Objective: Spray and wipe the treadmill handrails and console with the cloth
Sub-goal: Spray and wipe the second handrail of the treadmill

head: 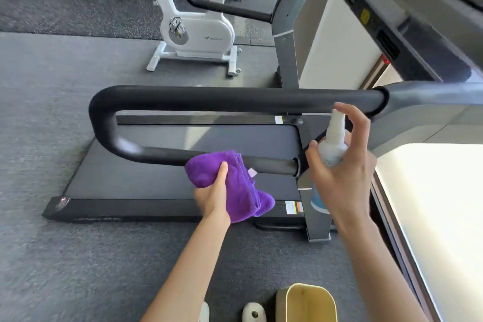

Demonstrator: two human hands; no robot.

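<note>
A black looped handrail [209, 98] of the treadmill runs across the middle of the view, its lower bar passing behind a purple cloth [235, 185]. My left hand [213, 197] grips that folded cloth just below the lower bar. My right hand [345, 172] holds a white spray bottle [333, 142] upright, one finger lying over its nozzle, which sits close under the handrail's right end. The grey console [407, 23] slants across the upper right, blurred. A second black handrail [224, 6] shows at the far side.
The treadmill belt [162, 178] lies on grey carpet below the rail. A white exercise bike [196, 31] stands behind. A yellow bin [308, 303] sits by my feet at the bottom edge. A bright window ledge [441, 217] fills the right side.
</note>
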